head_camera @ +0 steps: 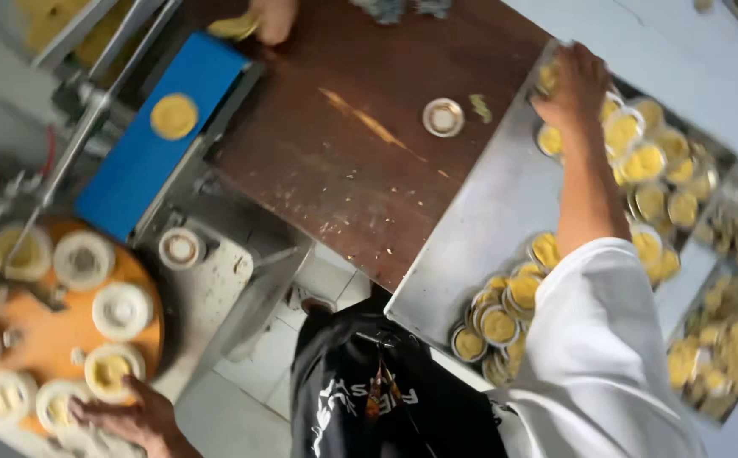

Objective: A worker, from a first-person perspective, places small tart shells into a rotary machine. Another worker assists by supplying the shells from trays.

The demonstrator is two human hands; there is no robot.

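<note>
Steel catches my eye first: a long metal tray (487, 212) runs from the lower middle of the frame up to the upper right, and my right hand (574, 85) rests at its far end, in the upper right of the frame. That hand lies palm down with the fingers curled over a small foil cup of yellow dough (548, 78); I cannot tell whether it truly grips the cup or only presses on it. More filled cups (644, 161) sit in rows just beside the hand, and another heap of cups (500, 318) lies at the near end of the tray, close to my white sleeve (593, 339).

My left hand (127, 416) is at the lower left of the frame, fingers spread and laid flat on the edge of an orange turntable (55, 335). It touches the rim by a round white mould (113, 371) holding yellow dough; nothing is closed in it. Other white moulds ring the turntable.

Above that, a blue belt (144, 161) carries one flat yellow disc (174, 116). A brown table (343, 144) fills the upper middle, with a single empty foil cup (442, 117) on it. Another person's hand (271, 19) shows at the top edge.
</note>
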